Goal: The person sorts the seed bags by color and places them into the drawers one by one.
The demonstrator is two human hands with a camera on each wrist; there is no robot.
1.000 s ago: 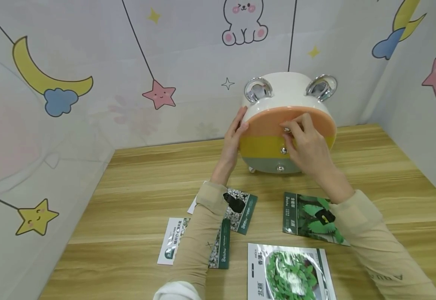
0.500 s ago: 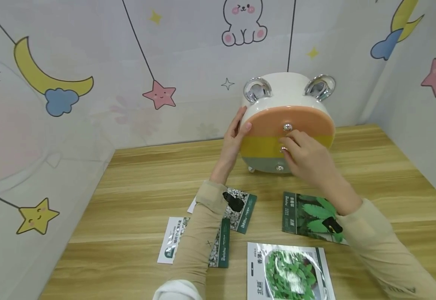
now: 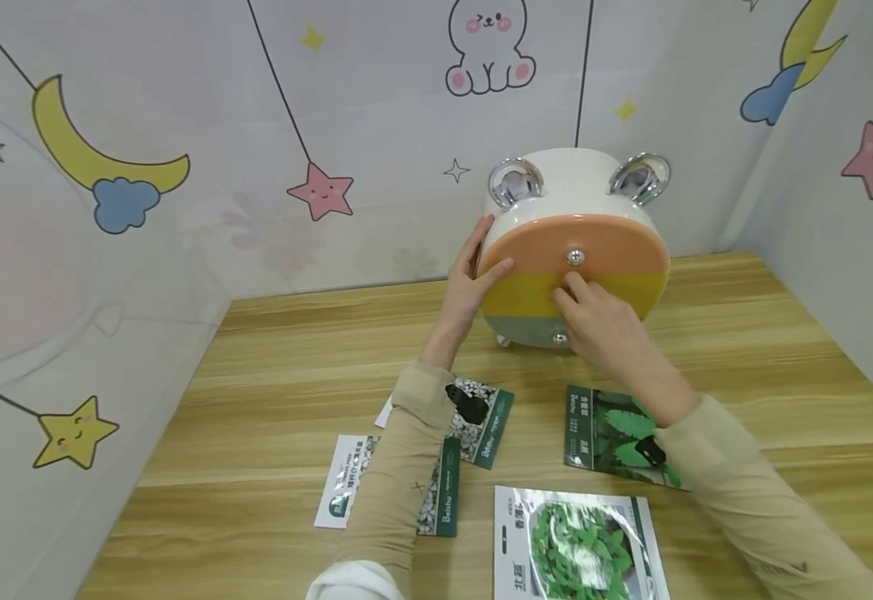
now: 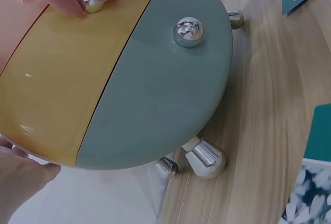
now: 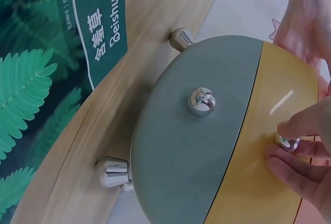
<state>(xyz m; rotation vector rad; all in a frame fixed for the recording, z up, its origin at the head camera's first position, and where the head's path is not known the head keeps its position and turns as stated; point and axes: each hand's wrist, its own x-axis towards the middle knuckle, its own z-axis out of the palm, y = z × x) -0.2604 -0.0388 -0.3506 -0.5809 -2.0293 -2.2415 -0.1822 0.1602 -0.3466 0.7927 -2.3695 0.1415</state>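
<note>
A rounded white drawer box [image 3: 567, 179] with silver ears stands at the back of the table. Its front has an orange drawer [image 3: 526, 243], a yellow drawer [image 3: 515, 293] and a grey-green drawer [image 4: 155, 94], each with a silver knob. My right hand [image 3: 605, 325] pinches the yellow drawer's knob [image 5: 287, 142] between thumb and fingers. In the head view that knob is hidden behind the hand. My left hand [image 3: 466, 287] rests against the box's left side, fingers fairly straight along it and thumb on the front. All three drawers look closed.
Several seed packets lie on the wooden table [image 3: 271, 375]: a green fern packet [image 3: 609, 433] at right, a leafy packet [image 3: 579, 542] in front, and white-flower packets [image 3: 485, 425] partly under the left forearm. A printed wall cloth [image 3: 376, 108] hangs close behind the box.
My right hand has let go of the orange drawer's knob and moved down to the yellow drawer's knob, which it now pinches. The left hand stays on the box's side, its thumb further onto the front.
</note>
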